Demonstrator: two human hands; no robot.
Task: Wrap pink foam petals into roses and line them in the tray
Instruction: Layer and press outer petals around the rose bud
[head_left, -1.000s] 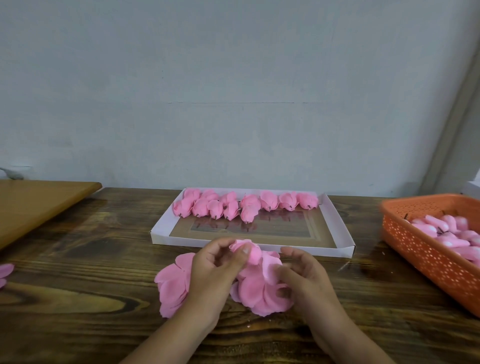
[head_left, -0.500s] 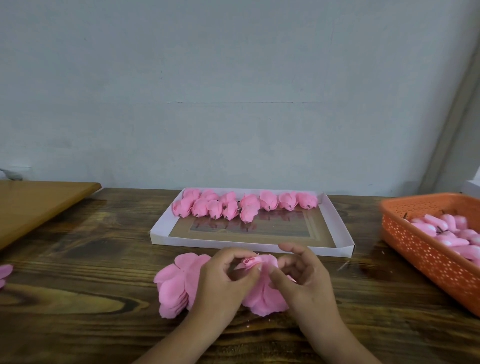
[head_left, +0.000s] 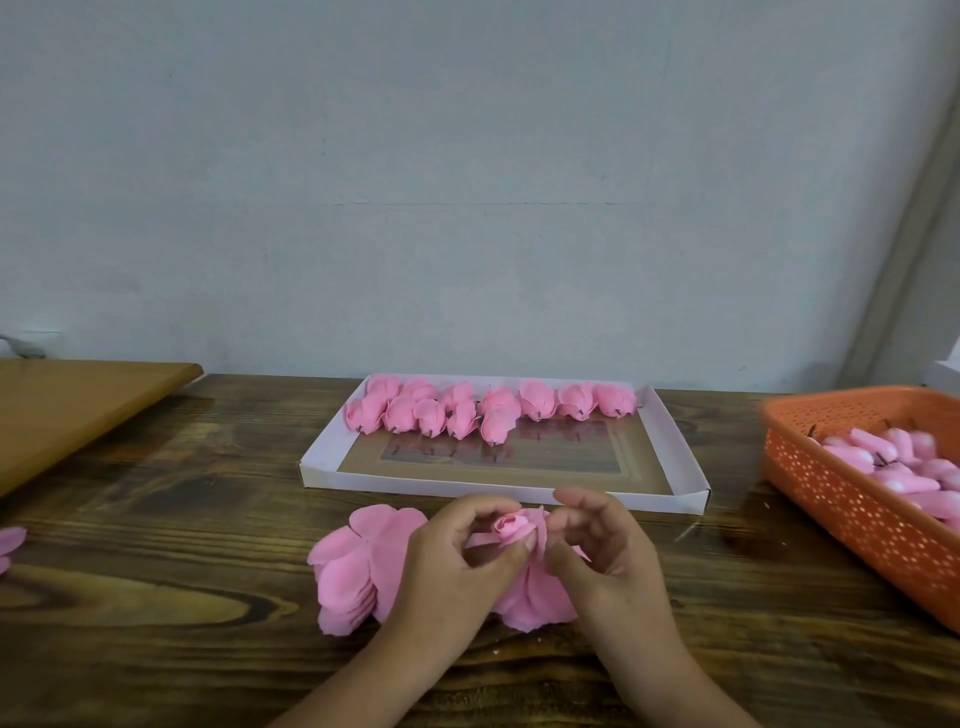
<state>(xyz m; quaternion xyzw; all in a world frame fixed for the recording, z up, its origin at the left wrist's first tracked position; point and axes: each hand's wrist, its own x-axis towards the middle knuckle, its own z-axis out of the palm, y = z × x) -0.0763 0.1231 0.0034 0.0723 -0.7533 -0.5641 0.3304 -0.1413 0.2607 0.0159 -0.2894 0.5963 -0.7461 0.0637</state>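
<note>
Head view: the left hand (head_left: 457, 561) and right hand (head_left: 605, 556) both pinch a half-wrapped pink foam rose (head_left: 514, 526) at 6 o'clock, over loose petals (head_left: 353, 566) on the wooden table (head_left: 156, 597). The white tray (head_left: 680, 467) at 12 o'clock holds finished roses (head_left: 488, 410) along its far edge. An orange basket (head_left: 852, 519) of pink buds sits at 3 o'clock, a wooden board (head_left: 78, 405) at 10 o'clock.

We see no readable text, labels, brands or nos. anywhere in the head view.
</note>
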